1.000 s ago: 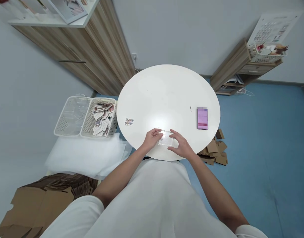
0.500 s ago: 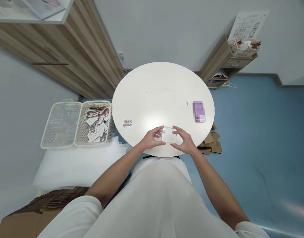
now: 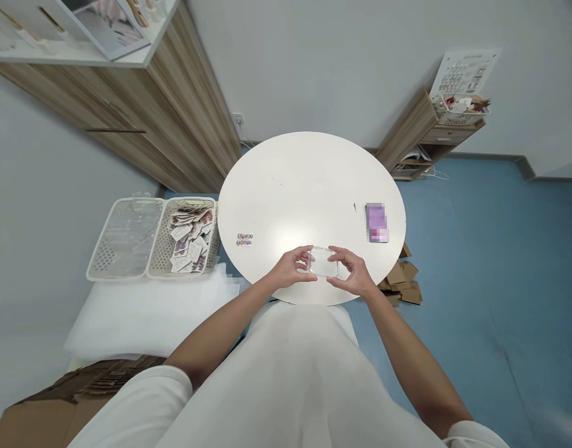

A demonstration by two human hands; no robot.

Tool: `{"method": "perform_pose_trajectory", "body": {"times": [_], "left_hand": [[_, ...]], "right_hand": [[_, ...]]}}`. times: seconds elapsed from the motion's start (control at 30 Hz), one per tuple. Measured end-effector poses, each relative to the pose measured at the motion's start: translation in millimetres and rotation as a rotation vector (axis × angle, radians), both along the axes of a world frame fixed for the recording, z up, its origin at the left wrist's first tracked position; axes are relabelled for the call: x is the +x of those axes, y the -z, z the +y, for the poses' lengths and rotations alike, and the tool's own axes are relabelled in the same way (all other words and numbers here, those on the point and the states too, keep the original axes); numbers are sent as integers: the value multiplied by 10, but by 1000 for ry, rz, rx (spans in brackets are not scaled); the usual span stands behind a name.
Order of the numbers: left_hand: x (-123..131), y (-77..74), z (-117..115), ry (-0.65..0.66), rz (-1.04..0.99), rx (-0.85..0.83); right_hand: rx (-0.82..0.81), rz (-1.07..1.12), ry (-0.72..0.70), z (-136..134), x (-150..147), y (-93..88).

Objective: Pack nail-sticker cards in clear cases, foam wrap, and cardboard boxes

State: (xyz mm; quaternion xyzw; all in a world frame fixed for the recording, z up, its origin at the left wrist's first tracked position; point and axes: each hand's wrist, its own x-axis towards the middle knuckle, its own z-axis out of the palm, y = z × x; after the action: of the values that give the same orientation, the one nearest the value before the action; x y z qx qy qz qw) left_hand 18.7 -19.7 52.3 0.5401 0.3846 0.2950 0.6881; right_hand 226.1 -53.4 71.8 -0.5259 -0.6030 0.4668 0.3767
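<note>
- White table (image 3: 314, 180), head view: 2 bare hands frame a clear case (image 3: 323, 264) near the edge closest to the wearer. Whether it rests on the tabletop or is held just above cannot be told.
- Left hand (image 3: 289, 269) pinches the case's left end, thumb at the near side, fingers at the far side.
- Right hand (image 3: 355, 274) grips the opposite end likewise, fingertips at the far rim, thumb on the near side.
- Smooth, see-through walls look like the main hazard: uneven pressure from either hand could let the case skid or twist free.
- Squeezing hard at the corners might bow or crack it, should the walls prove thin; any lid or contents are too faint to make out.
- With the table's near edge so close, a slip toward the body could end on the floor.
- Printed card (image 3: 244, 239), flat and well apart to the left, looks light enough for a passing forearm to nudge.
- Purple item (image 3: 376, 223), pixelated, lies off to the right, unlikely to interfere.
- Basket (image 3: 161, 258) of cards stands beside the table, where a careless left elbow could snag its rim.
</note>
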Motion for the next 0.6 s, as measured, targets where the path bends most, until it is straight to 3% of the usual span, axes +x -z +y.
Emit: {"method": "perform_pose_trajectory", "body": {"times": [0.17,0.43,0.6], "left_hand": [[3,21,-9,-43,1,-1],[-39,92,-68,-84,-102,-132],[-68,255,-186,-133,-54,-157]], "right_hand": [[-27,69,-8,92,-10,-16],[-60,34,-58,194,-11,1],[-149,-22,81,197,-151,145]]}}
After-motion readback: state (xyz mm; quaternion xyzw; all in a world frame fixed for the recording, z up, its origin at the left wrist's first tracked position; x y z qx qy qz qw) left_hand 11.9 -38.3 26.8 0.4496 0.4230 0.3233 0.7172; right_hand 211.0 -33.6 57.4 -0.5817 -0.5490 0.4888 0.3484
